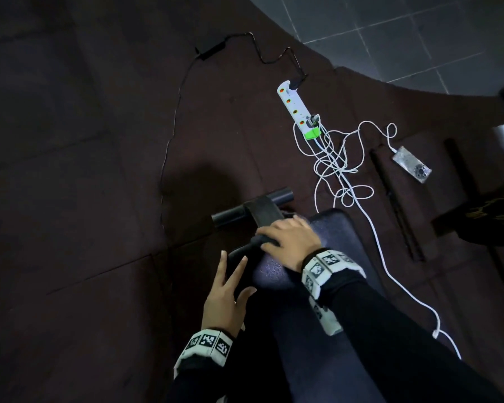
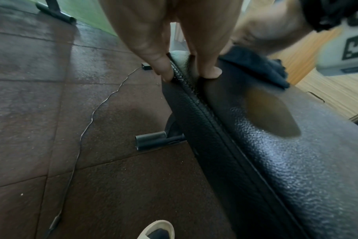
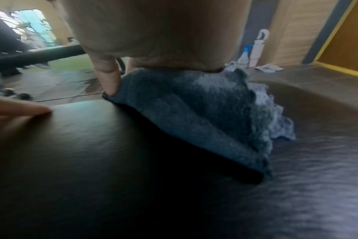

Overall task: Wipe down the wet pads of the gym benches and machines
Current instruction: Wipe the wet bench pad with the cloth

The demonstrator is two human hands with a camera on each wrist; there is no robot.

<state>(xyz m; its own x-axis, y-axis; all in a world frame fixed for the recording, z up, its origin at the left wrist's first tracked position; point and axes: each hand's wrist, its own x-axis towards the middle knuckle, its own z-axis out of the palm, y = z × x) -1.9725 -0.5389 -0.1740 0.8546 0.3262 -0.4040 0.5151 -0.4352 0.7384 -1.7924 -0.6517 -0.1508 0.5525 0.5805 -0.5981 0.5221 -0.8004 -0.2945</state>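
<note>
Bench pad (image 1: 326, 301): black textured vinyl, lengthwise ahead of person.
Right hand (image 1: 288, 242): fingers spread flat, pressing grey cloth (image 3: 194, 113) at pad's far end.
Left hand (image 1: 224, 295): fingers straight, tips on side seam, holding nothing.
Advice: overlap strokes, work piping.

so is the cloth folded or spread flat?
Bunched, not flat: the cloth humps in folds under the right hand on the bench pad.

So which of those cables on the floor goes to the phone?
The white tangled cable reaches the silver phone; the thin black cable runs elsewhere.
</note>
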